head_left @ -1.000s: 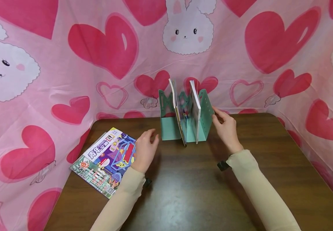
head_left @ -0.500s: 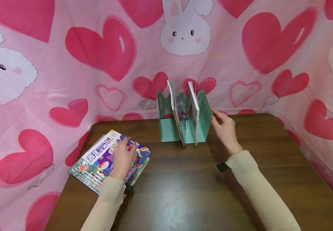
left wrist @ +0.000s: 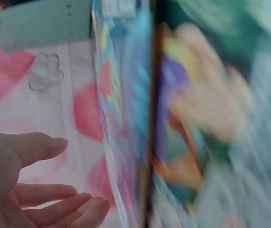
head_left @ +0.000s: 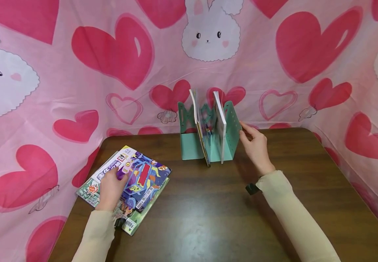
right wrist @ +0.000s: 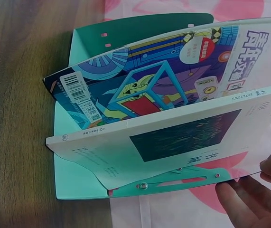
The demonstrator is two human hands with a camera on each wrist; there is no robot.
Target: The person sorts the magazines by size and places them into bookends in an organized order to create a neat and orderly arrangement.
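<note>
My left hand (head_left: 110, 189) rests on a purple magazine (head_left: 141, 178), the top of a small stack at the table's left edge. In the left wrist view its fingers (left wrist: 40, 194) are loose and hold nothing, and the magazine is a blur. A teal book stand (head_left: 190, 145) sits at the table's far edge. It holds a colourful magazine (head_left: 200, 127) and a white book (head_left: 220, 127), both upright. My right hand (head_left: 256, 147) touches the stand's right end plate (head_left: 233, 127) with its fingertips (right wrist: 249, 204). The right wrist view shows the stand (right wrist: 69, 156), magazine (right wrist: 163, 80) and white book (right wrist: 173, 142) close up.
A green magazine (head_left: 92, 189) lies under the purple one. The dark wooden table (head_left: 208, 211) is walled on three sides by a pink cloth (head_left: 77, 91) with hearts and rabbits. A black strap (head_left: 251, 188) sits at my right wrist.
My left hand has moved from near the stand down and left onto the magazine stack. The top purple magazine has slid right off the one under it. The right hand has stayed put.
</note>
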